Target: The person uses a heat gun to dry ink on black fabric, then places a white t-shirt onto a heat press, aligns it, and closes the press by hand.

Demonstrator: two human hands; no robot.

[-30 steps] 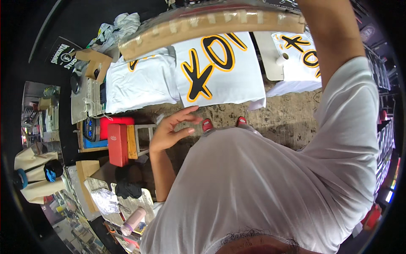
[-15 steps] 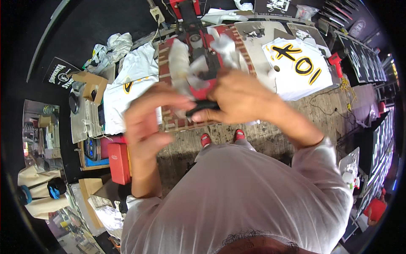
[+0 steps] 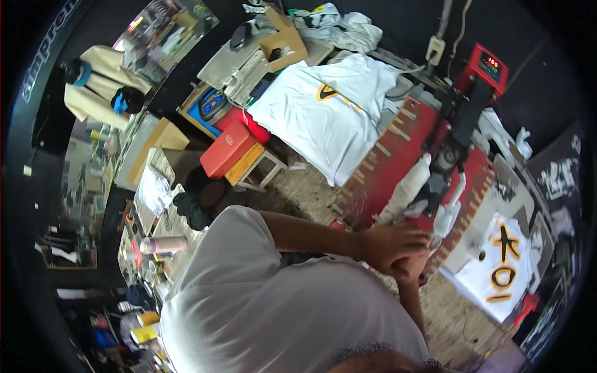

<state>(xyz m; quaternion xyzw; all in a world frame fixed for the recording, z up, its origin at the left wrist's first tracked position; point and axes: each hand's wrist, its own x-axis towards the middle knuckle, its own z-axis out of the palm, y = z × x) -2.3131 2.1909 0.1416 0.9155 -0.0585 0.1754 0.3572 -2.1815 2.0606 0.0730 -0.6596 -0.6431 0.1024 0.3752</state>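
Note:
My left hand (image 3: 395, 242) lies closed over my right hand (image 3: 407, 267), both curled at the front handle of a heat press, which they mostly hide. The press (image 3: 454, 124) has a black arm, cream padded wrappings (image 3: 407, 183) and a red control box (image 3: 485, 68) with a lit display. Its wide red top (image 3: 385, 168), edged with tape strips, is beside them. Left of it lies a white shirt (image 3: 311, 118) with an orange-and-black print. To its right another printed white shirt (image 3: 482, 270) lies on a grey board (image 3: 510, 193).
A red case (image 3: 225, 149) sits on a wooden stool (image 3: 245, 165) over the wooden floor (image 3: 292, 193). A pink bottle (image 3: 163, 244) stands on a cluttered left table. Cardboard box (image 3: 283, 43), hanging cream garment (image 3: 93, 93) and red heat gun (image 3: 527, 306) are around.
The press has come down from overhead to waist height. My hands have come together at its handle, and my view and body have swung leftward.

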